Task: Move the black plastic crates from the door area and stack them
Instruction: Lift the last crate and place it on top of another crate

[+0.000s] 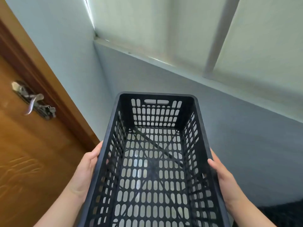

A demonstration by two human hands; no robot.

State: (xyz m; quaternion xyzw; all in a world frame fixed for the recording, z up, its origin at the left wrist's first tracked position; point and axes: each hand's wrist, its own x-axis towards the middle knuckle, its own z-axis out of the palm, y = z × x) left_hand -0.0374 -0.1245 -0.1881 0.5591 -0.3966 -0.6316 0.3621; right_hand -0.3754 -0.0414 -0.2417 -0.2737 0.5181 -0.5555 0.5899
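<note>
I hold one empty black plastic crate (154,161) up in front of me, its open top facing me and its slotted walls and floor showing. My left hand (85,171) grips the crate's left long rim and my right hand (223,176) grips the right long rim, thumbs over the edges. The crate's near end runs off the bottom of the head view. A dark, partly hidden shape (282,215) lies at the bottom right; I cannot tell if it is another crate.
A brown wooden door (24,153) with a metal lever handle (32,102) stands close on the left. A pale blue wall (246,136) fills the corner ahead, with a frosted window (180,30) and sill above it.
</note>
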